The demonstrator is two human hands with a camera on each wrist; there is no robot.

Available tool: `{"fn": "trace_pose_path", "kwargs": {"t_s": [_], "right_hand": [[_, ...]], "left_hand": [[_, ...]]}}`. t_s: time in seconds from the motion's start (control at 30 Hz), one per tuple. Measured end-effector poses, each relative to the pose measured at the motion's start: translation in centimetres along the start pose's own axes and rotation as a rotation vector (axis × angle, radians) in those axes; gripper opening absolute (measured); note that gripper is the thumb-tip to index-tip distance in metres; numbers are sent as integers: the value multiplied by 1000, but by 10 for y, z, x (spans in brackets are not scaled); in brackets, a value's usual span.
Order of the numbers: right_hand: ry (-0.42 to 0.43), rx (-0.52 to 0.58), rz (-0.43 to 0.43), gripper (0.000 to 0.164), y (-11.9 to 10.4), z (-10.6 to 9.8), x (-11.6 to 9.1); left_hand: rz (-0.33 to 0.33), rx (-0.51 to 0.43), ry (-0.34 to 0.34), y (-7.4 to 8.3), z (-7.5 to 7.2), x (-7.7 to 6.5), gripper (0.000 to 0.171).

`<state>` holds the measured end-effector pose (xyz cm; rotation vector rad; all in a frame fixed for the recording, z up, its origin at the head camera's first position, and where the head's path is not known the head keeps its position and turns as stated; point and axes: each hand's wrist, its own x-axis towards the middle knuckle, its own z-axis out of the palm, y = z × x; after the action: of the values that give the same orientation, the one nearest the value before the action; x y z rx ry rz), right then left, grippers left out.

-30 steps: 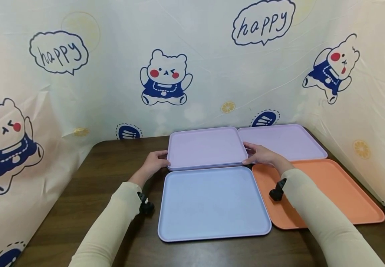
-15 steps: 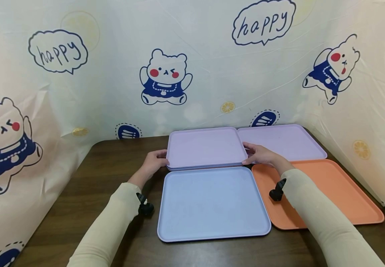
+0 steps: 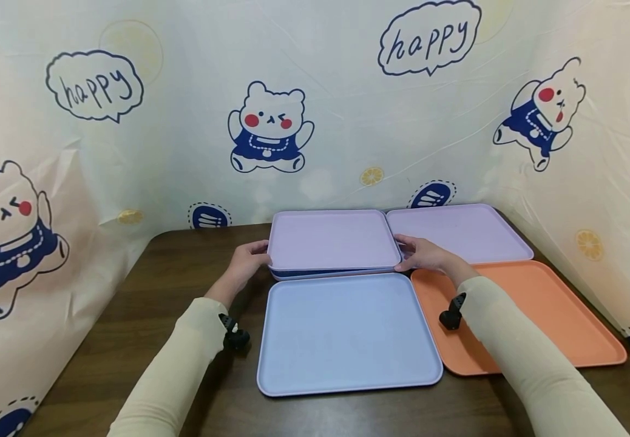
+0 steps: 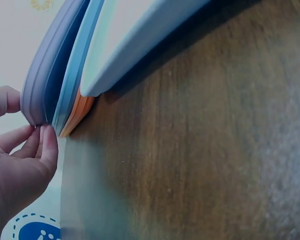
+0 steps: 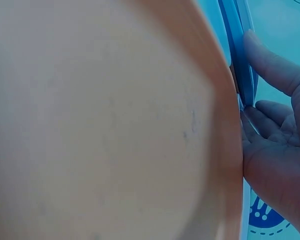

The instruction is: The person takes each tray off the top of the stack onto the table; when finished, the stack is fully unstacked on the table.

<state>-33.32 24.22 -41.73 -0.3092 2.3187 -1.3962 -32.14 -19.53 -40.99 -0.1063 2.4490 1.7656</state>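
Observation:
At the back of the table a purple tray [image 3: 331, 240] tops a stack, its left side raised from a blue tray [image 4: 73, 75] below; orange edges [image 4: 79, 112] show at the bottom. My left hand [image 3: 244, 267] pinches the purple tray's left edge, thumb below and index finger above in the left wrist view. At the stack's right end my right hand [image 3: 424, 254] grips the edge, its thumb [image 5: 270, 60] by the front corner and the other fingers reaching under the rim. A single light-blue tray [image 3: 350, 334] lies directly in front of the stack.
Right of the stack lies another purple tray [image 3: 457, 233]. An orange tray [image 3: 555, 309] lies in front of it, under my right forearm. The brown wooden table [image 3: 145, 315] extends to the left. A printed cloth [image 3: 337, 133] hangs behind and along both sides.
The top purple tray's left side has risen and moved slightly left with my left hand, showing a dark gap over the blue tray. My right hand has barely moved.

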Motion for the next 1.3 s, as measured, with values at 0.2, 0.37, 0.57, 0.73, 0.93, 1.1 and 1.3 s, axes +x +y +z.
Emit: {"fn": "trace_pose_path", "kwargs": {"t_s": [0.2, 0.37, 0.57, 0.73, 0.93, 1.1, 1.3], "right_hand": [[11, 11, 0, 99, -1, 1, 2], [7, 6, 5, 98, -1, 1, 2], [5, 3, 24, 99, -2, 0, 1], [-1, -7, 27, 100, -2, -1, 0], [-11, -9, 23, 100, -1, -2, 0], [-11, -15, 23, 100, -2, -2, -1], [-14, -25, 24, 99, -2, -1, -1]], "left_hand": [[-74, -155, -7, 2, -4, -3, 58], [-114, -222, -10, 0, -7, -3, 58], [-139, -305, -36, -2, -10, -5, 55], [-144, -358, -36, -1, -14, -9, 52], [-145, -473, -9, 2, -23, -18, 51], [-143, -523, 16, 3, -35, -29, 51], [-134, -570, 37, 0, -56, -43, 52]]}}
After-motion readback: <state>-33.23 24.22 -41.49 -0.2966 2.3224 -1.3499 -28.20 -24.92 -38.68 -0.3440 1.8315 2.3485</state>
